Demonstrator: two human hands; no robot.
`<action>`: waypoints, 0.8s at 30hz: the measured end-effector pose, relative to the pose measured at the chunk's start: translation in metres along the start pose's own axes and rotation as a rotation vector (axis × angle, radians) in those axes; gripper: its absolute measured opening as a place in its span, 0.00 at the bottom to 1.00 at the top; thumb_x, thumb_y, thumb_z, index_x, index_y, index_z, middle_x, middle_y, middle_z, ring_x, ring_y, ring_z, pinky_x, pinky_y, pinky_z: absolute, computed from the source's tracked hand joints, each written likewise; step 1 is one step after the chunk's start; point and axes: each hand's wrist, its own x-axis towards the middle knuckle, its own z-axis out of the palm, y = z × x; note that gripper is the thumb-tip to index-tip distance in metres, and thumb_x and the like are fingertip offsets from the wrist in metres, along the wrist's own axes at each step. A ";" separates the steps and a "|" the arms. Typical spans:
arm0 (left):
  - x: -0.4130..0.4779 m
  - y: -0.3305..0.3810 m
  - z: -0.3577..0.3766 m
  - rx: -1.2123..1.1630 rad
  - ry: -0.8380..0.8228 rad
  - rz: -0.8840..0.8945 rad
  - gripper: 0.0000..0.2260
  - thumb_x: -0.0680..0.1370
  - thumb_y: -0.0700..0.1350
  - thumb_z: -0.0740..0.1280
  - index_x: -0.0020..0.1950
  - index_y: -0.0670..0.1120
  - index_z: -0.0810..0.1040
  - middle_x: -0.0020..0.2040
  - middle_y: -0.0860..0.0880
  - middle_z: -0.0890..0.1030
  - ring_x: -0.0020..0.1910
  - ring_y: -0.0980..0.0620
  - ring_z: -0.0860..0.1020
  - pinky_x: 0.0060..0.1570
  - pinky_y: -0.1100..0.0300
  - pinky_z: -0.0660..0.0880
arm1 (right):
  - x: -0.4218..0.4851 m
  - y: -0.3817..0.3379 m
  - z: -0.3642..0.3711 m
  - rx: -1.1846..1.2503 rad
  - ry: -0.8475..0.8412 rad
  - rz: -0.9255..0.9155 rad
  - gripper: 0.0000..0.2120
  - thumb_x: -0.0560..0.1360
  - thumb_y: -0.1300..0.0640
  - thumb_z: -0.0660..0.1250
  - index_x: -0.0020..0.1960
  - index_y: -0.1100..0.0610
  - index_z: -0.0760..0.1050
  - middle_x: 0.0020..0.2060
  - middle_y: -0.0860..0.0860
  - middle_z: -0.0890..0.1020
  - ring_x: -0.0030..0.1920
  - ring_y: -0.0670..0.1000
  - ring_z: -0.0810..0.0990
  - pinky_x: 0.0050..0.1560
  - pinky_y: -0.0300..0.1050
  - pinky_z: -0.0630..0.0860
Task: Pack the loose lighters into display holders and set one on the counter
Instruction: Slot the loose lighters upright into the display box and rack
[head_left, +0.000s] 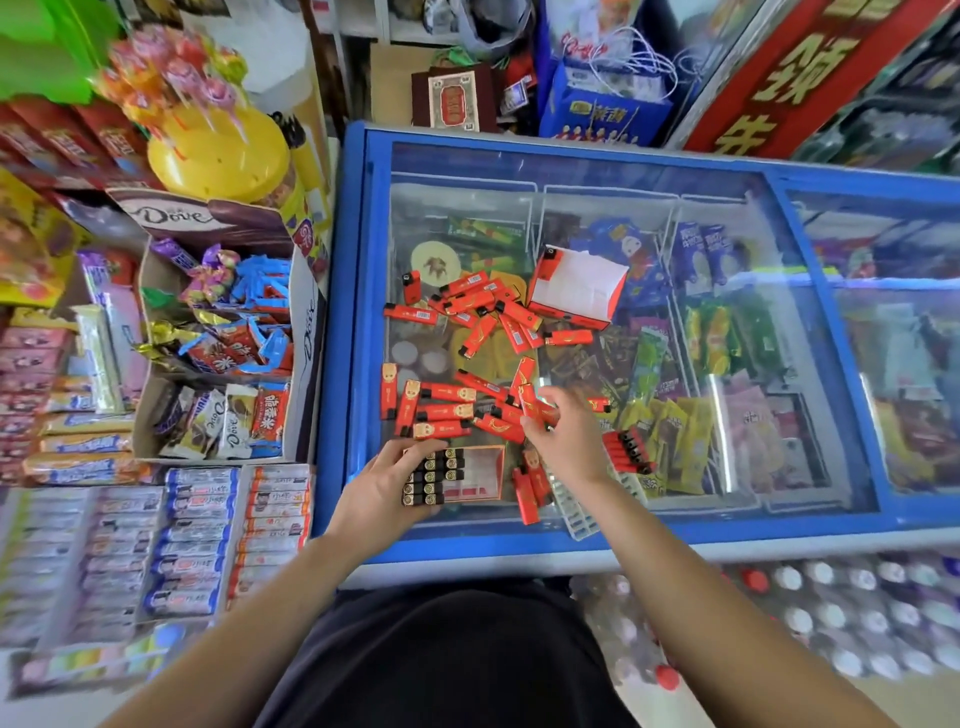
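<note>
— Where is the left hand?

— The left hand (387, 488) sits at 7 o'clock on the glass lid of the freezer (354, 332). Its fingers curl round the display holder (485, 467), gripping it from the left side. The holder is part filled, with lighters standing in rows, black caps up.

— And the right hand?

— The right hand (566, 431) is at 2 o'clock of the holder, thumb and fingers pinching 1 red lighter (531, 400) above the lid.

— The rest of the stock?

— The loose lighters (447, 410) lie in 2 heaps on the glass at 12 o'clock of the holder. The farther heap touches an open red-and-white box (576, 286) at 1 o'clock. A white slotted tray (571, 506) lies at 4 o'clock, near the holder.
</note>
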 end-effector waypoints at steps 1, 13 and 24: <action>-0.002 -0.001 -0.001 0.003 -0.001 -0.009 0.36 0.71 0.52 0.78 0.74 0.66 0.63 0.68 0.59 0.70 0.61 0.53 0.76 0.48 0.53 0.80 | 0.011 0.003 -0.002 -0.058 -0.070 0.028 0.25 0.74 0.49 0.75 0.68 0.56 0.75 0.61 0.52 0.79 0.62 0.52 0.78 0.66 0.51 0.75; -0.011 -0.008 -0.007 -0.044 -0.055 -0.049 0.38 0.70 0.48 0.80 0.73 0.67 0.64 0.68 0.64 0.68 0.61 0.56 0.76 0.50 0.49 0.81 | 0.066 -0.001 0.017 -0.498 -0.468 -0.213 0.43 0.68 0.40 0.78 0.76 0.48 0.63 0.64 0.56 0.68 0.65 0.57 0.70 0.60 0.51 0.77; -0.011 -0.004 -0.006 -0.093 -0.054 -0.054 0.38 0.70 0.47 0.80 0.71 0.69 0.64 0.66 0.63 0.68 0.62 0.54 0.75 0.55 0.48 0.80 | 0.089 0.003 0.007 -0.361 -0.406 -0.103 0.30 0.69 0.52 0.77 0.67 0.50 0.70 0.59 0.56 0.72 0.57 0.57 0.72 0.53 0.49 0.73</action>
